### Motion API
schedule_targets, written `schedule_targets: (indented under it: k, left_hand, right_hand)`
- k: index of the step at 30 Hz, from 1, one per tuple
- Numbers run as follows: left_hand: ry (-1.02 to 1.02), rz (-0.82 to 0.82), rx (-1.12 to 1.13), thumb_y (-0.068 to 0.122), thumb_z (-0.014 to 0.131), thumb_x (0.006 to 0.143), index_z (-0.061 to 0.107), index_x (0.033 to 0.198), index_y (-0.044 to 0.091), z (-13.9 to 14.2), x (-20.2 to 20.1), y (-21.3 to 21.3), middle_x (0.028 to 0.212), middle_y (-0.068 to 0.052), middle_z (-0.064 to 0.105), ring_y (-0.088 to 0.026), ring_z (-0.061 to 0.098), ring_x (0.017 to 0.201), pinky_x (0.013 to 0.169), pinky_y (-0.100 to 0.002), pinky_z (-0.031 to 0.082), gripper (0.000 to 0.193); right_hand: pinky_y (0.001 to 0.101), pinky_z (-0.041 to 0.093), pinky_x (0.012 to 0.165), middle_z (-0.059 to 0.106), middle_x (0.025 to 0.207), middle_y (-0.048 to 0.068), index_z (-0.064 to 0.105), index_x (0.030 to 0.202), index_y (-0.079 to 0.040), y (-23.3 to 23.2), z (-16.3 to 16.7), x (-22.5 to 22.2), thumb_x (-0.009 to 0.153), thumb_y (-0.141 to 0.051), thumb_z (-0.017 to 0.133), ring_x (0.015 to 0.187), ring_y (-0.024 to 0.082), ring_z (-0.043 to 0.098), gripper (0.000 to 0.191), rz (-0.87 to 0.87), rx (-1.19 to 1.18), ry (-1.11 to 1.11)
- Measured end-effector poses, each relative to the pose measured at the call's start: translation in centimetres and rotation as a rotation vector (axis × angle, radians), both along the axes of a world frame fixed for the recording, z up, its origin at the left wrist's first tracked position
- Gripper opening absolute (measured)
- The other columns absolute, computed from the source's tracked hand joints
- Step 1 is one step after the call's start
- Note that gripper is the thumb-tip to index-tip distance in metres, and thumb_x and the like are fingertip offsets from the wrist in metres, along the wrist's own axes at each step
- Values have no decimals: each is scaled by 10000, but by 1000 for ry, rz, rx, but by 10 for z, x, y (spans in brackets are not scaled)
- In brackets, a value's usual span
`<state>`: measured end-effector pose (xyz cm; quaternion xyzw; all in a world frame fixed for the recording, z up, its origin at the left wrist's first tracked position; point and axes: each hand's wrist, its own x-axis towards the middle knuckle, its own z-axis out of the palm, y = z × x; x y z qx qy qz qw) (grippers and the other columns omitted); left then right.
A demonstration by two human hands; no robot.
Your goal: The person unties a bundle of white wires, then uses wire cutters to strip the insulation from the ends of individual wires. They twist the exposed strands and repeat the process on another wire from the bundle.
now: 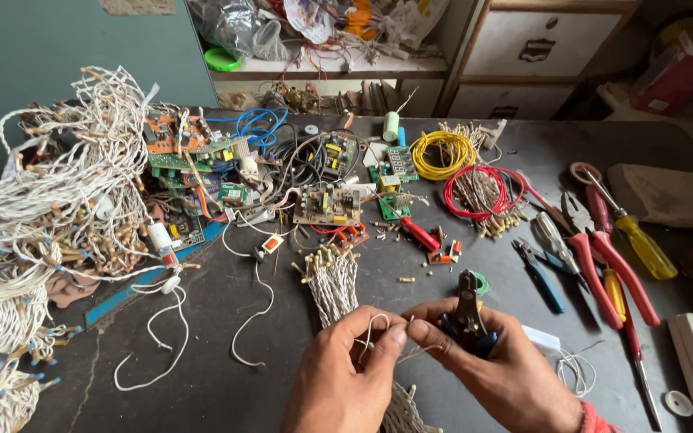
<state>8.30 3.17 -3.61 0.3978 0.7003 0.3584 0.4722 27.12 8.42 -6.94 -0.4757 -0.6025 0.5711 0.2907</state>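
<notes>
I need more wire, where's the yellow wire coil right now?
The yellow wire coil lies at the table's far middle, beside the red wire coil.

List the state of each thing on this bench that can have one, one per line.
Left hand: pinching a thin white wire.
Right hand: gripping wire strippers, tip up.
Yellow wire: coiled, lying flat.
Red wire: coiled, lying flat.
Red-handled pliers: shut, lying flat.
Yellow-handled screwdriver: lying flat.
White twisted wire bundle: lying beyond the hands.
</notes>
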Motion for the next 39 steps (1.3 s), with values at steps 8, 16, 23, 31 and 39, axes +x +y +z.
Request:
schedule_targets:
  k: [8,16,23,31,39]
  left_hand:
    - [10,104,57,379,783,845,835,929,149,0,7,-1,529,-14,583,-65,472,481,479,-289,392,251]
    - [-308,167,140,234,751,837,811,948,69,-20,8,4,645,60,642,-24,435,531,492,-224,393,208]
    - [-337,164,176,213,762,834,808,936,53,-19,9,3,657,64,641,-10,439,551,501,-217,400,196]
    - [-221,141,94,261,778,840,806,925,69,-10,9,3,621,36,645,-21,454,528,491,-233,403,212]
    - [-171,130,54,294,783,846,800,928,66,-4,8,2,638,26,692,-30,490,521,503,-242,441,243]
  right_hand:
    - [352,514,744,670,980,82,591,1256,-22,-7,-14,-3,945,-159,721,884,170,589,363,-155,154,-54]
    - [321,565,798,673,1195,133,567,1345,-31,-19,-10,-4,993,-183,655,981,223,688,393,67,677,-408]
    - [365,554,843,602,1319,180,517,1225,34,-23,9,-18,922,-96,646,1122,310,666,354,76,813,-405]
    - [358,560,810,613,1268,138,519,1244,-9,-29,13,-24,921,-119,644,1061,267,691,363,-3,755,-486]
    - [391,555,772,595,1228,120,523,1322,-107,-29,22,-26,870,-154,649,1081,303,683,471,-36,547,-590]
